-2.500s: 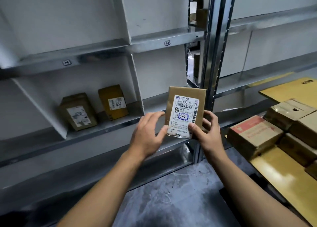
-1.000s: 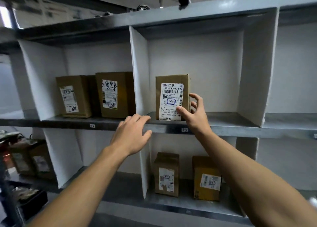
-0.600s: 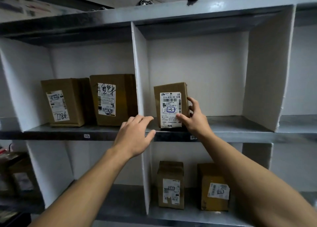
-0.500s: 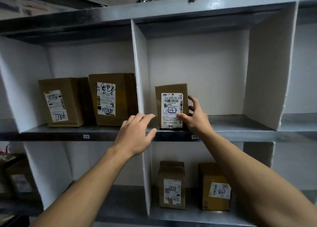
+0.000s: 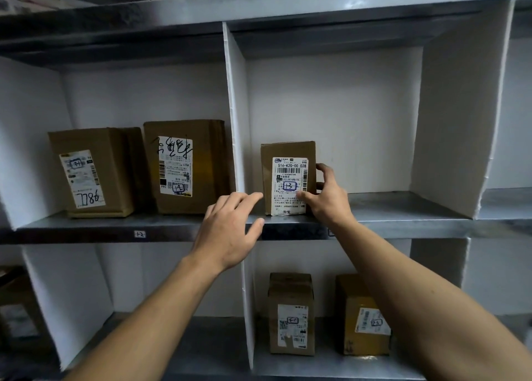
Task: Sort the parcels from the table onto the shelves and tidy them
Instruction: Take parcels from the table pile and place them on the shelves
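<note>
The parcel (image 5: pixel 288 150) stands upright on the shelf (image 5: pixel 403 211), near its front edge, just right of the white divider (image 5: pixel 236 107). The right hand (image 5: pixel 328 196) grips the parcel's right side, with the thumb on the label and the fingers curled round the side. The left hand (image 5: pixel 230 225) hovers at the front edge with its fingers straight, holding nothing.
</note>
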Tool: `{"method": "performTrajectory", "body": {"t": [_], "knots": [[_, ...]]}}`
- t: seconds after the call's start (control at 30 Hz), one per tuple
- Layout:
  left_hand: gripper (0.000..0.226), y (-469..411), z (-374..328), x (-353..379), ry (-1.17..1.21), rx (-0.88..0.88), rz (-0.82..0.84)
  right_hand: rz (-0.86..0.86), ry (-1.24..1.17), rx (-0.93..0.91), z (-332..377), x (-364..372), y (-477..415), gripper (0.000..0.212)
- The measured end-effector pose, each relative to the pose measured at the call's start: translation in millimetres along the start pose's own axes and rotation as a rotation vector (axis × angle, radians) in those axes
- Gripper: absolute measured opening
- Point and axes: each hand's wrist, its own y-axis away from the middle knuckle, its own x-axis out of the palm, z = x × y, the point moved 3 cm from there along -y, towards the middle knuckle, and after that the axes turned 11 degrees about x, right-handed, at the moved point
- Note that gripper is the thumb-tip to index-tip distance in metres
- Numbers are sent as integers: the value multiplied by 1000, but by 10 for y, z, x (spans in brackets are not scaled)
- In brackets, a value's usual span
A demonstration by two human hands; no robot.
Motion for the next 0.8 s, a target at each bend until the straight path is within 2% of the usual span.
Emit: {"method": "performTrajectory", "body": {"t": [0.17, 0.3, 0.43, 0.57, 0.63, 0.8], "knots": [[49, 27, -20, 30, 20, 24, -19, -44, 48, -15, -14, -52, 81, 77], [50, 44, -109, 48, 39, 48, -61, -103, 128, -151, -11, -168, 286, 63], [48, 39, -335, 91, 107, 80, -126, -122, 314, -276, -120, -350, 585, 45], [47, -10, -688, 214, 155, 116, -140, -175, 514, -363, -365, -749, 856, 44], [49, -52, -921, 336, 169, 137, -109, -228, 616, -356, -539, -1055, 961, 45], [52, -179, -1748, 718, 240, 211, 9, -327, 913, -198, -1032, -2011, 1290, 48]]}}
